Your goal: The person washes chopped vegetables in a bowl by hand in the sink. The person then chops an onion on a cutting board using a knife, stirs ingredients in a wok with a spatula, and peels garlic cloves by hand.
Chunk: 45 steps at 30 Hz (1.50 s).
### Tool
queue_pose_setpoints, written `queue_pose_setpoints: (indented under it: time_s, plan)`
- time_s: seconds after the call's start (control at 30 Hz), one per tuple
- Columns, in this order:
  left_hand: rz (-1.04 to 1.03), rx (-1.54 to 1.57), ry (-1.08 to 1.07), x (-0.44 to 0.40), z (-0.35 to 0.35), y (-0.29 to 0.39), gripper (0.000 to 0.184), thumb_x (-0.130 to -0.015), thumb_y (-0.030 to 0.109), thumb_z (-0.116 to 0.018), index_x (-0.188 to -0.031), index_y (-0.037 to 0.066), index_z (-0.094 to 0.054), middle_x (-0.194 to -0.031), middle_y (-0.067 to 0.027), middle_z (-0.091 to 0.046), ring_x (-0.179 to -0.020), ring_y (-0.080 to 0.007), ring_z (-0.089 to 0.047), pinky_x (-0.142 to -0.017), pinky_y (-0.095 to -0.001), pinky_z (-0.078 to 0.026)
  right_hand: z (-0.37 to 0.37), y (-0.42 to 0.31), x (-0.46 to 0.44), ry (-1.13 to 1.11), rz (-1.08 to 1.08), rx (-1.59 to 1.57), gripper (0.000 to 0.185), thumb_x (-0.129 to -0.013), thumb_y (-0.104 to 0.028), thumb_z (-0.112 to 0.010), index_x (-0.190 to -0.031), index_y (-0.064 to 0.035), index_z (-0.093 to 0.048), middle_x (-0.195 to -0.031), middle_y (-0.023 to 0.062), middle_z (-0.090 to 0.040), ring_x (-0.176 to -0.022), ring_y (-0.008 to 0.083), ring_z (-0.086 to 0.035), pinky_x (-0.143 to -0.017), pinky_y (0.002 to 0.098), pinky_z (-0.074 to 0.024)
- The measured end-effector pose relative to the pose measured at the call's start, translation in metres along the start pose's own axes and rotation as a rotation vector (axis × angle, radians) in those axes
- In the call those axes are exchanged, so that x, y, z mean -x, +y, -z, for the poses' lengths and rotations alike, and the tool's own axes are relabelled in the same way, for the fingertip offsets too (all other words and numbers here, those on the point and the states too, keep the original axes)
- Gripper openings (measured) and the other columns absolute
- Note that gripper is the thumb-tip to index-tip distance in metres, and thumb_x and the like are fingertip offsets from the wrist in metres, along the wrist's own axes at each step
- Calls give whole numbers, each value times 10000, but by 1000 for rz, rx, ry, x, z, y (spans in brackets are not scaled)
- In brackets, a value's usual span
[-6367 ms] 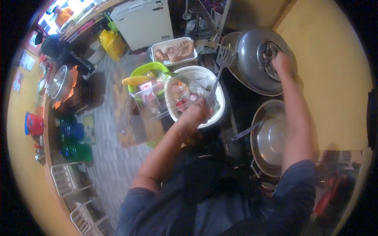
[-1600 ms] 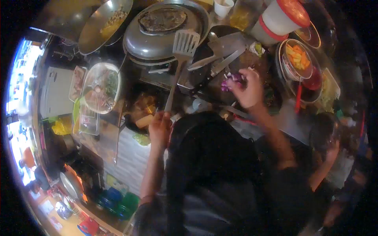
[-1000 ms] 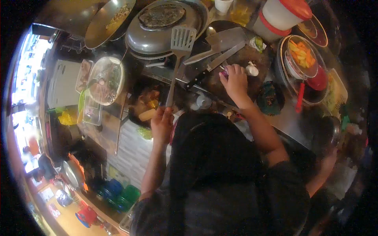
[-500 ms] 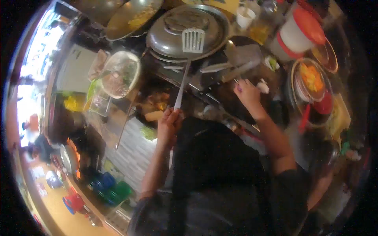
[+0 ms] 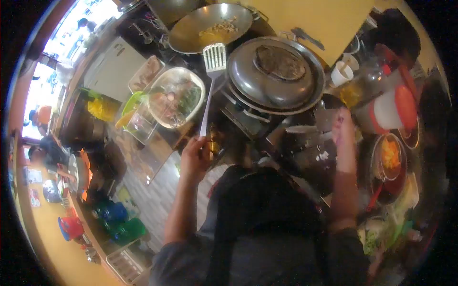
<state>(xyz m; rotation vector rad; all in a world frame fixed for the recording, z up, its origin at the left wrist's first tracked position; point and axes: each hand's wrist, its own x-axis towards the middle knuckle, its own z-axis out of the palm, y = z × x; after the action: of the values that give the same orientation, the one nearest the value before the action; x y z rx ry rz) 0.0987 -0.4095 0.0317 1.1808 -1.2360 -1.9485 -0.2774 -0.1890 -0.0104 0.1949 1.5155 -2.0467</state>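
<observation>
My left hand (image 5: 194, 157) is closed round the handle of a slotted spatula (image 5: 214, 62), whose head is raised near the rim of a wide pan (image 5: 191, 33) with food in it. A large domed lid (image 5: 253, 74) covers another pan to the right. My right hand (image 5: 342, 128) is over the dark board at the right, fingers drawn together near a cleaver (image 5: 326, 119); a small purplish bit shows at the fingers, too blurred to identify. Small white pieces (image 5: 323, 156) lie on the board beside my wrist.
A white basin (image 5: 200, 93) of bagged food and a tray of meat (image 5: 148, 71) stand left. At right are red-lidded tubs (image 5: 389, 109), a bowl of orange pieces (image 5: 391, 155) and paper cups (image 5: 341, 74). People are at the far left; a dark-haired head shows top right.
The view has swung toward the pans. My right hand has moved from the garlic area to beside the cleaver. The spatula remains in my left hand, its head now by the open pan.
</observation>
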Motion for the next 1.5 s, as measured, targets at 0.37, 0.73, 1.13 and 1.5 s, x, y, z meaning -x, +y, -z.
queue_pose_setpoints:
  time_s: [0.37,0.73,1.13,1.5]
  plan:
    - [-232,-703,326,-36,101,-1,58,-839,93,-553,-860,48,-584,-755,-69,-532,-622,-150,-543,-485,-277,-422,-418,15,-198,-344,212,144,197,-806,-185,-515,-637,-111,-447,-521,7,-414,-367,116,-348,-299,249,-250]
    - [-15,-235,492,-18,123,-5,74,-788,87,-579,-848,44,-589,-710,-105,-520,-579,-246,-508,-509,-347,-400,-552,9,-218,-62,964,1217,466,-859,-425,-399,-1100,-67,-574,-1018,181,-630,-961,390,-577,-867,488,-412]
    - [235,179,445,-5,92,-9,126,-876,174,-539,-904,51,-540,-567,36,-401,-398,-48,-318,-336,-209,-212,-555,10,-215,-70,1262,1521,288,-851,-293,-487,-1095,-181,-592,-1056,108,-630,-1037,296,-567,-910,484,-385]
    - [-255,-655,399,-61,103,16,204,-884,174,-531,-1024,31,-567,-725,-103,-589,-620,-250,-570,-562,-356,-443,-553,-20,-198,-249,1276,1632,357,-794,-190,-552,-1144,-248,-593,-1070,100,-635,-1046,291,-568,-928,496,-363]
